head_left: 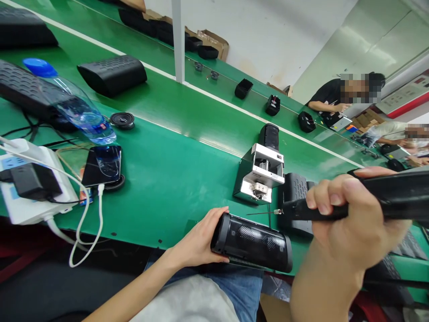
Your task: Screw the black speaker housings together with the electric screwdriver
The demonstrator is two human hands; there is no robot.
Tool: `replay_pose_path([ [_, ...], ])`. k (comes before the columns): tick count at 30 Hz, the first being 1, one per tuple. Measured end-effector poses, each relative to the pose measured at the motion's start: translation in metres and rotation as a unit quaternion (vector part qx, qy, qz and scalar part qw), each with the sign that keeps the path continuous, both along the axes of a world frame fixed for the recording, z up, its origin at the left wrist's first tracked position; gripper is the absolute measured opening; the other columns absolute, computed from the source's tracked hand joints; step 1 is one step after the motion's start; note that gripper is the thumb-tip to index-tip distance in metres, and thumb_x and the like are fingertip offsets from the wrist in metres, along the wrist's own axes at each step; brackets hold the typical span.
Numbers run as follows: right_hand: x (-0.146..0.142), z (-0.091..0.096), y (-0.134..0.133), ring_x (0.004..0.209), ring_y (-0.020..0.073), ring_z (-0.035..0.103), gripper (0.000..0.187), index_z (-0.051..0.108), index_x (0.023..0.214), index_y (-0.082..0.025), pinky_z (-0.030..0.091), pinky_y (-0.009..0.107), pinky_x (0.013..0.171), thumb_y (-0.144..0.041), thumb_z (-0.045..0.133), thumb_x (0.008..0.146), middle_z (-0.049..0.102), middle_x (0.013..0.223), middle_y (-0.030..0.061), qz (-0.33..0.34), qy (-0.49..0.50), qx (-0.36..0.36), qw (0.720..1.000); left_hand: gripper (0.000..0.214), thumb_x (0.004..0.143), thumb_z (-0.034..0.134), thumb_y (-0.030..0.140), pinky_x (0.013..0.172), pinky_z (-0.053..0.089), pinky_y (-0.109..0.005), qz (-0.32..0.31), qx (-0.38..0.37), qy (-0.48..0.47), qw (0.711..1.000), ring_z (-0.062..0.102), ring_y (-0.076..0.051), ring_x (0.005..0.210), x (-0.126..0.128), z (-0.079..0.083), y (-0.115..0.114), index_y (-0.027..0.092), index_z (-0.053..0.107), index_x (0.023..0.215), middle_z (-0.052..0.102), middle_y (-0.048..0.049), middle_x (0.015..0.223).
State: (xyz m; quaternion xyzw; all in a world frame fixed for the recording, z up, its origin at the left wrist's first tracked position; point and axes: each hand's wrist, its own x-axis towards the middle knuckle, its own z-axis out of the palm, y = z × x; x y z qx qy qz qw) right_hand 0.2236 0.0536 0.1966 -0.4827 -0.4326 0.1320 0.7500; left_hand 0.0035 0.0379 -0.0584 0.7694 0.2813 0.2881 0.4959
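My left hand (204, 239) grips one end of a black speaker (259, 239) at the front edge of the green table, its perforated front partly facing up. In my right hand (351, 214) is a black electric screwdriver (298, 209), fingers wrapped round its body. Its thin bit (256, 213) points left, above the speaker and apart from it as far as I can tell. Just beyond the speaker stands a white and black screw feeder (259, 174). A black textured speaker housing (295, 192) lies behind the screwdriver, partly hidden by it and my hand.
At left are a white power strip (36, 183), a charging phone (102, 165), a water bottle (78, 109) and a round speaker driver (122, 120). A black housing (112, 75) lies farther back. A white post (178, 42) rises from the table. Co-workers (348, 96) sit at far right.
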Motion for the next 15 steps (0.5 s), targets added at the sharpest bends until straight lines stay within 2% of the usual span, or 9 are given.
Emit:
replay_pose_path([
  [4, -0.011, 0.008, -0.010, 0.041, 0.0111, 0.037, 0.028, 0.066, 0.099, -0.025, 0.037, 0.027, 0.043, -0.018, 0.078, 0.075, 0.052, 0.059, -0.0119, 0.009, -0.001, -0.007, 1.000, 0.148, 0.072, 0.119, 0.028, 0.140, 0.047, -0.066, -0.002, 0.001, -0.004, 1.000, 0.048, -0.047, 0.170, 0.001, -0.002, 0.000, 0.040, 0.022, 0.183, 0.047, -0.0170, 0.180],
  [10, -0.020, 0.003, -0.008, 0.042, 0.0120, 0.040, 0.026, 0.066, 0.102, -0.024, 0.040, 0.027, 0.044, -0.017, 0.081, 0.082, 0.055, 0.061, -0.0109, 0.040, -0.010, -0.012, 0.999, 0.150, 0.074, 0.119, 0.035, 0.140, 0.046, -0.068, -0.012, -0.004, -0.012, 1.000, 0.047, -0.048, 0.170, 0.000, -0.008, -0.001, 0.040, 0.019, 0.185, 0.044, -0.0189, 0.182],
  [13, -0.022, -0.004, -0.013, 0.043, 0.0121, 0.043, 0.027, 0.068, 0.102, -0.024, 0.043, 0.028, 0.046, -0.018, 0.087, 0.084, 0.057, 0.062, -0.0097, 0.059, -0.010, -0.016, 0.998, 0.143, 0.078, 0.116, 0.047, 0.143, 0.041, -0.070, -0.011, -0.007, -0.021, 1.000, 0.043, -0.051, 0.172, 0.002, -0.013, -0.001, 0.035, 0.023, 0.186, 0.043, -0.0215, 0.183],
  [15, -0.021, -0.012, -0.017, 0.047, 0.0139, 0.048, 0.030, 0.071, 0.104, -0.023, 0.047, 0.030, 0.048, -0.021, 0.094, 0.084, 0.058, 0.064, -0.0076, 0.059, -0.001, -0.033, 0.998, 0.144, 0.075, 0.115, 0.059, 0.142, 0.040, -0.073, -0.008, -0.010, -0.030, 0.999, 0.045, -0.054, 0.170, 0.005, -0.013, -0.001, 0.030, 0.027, 0.185, 0.045, -0.0250, 0.180],
])
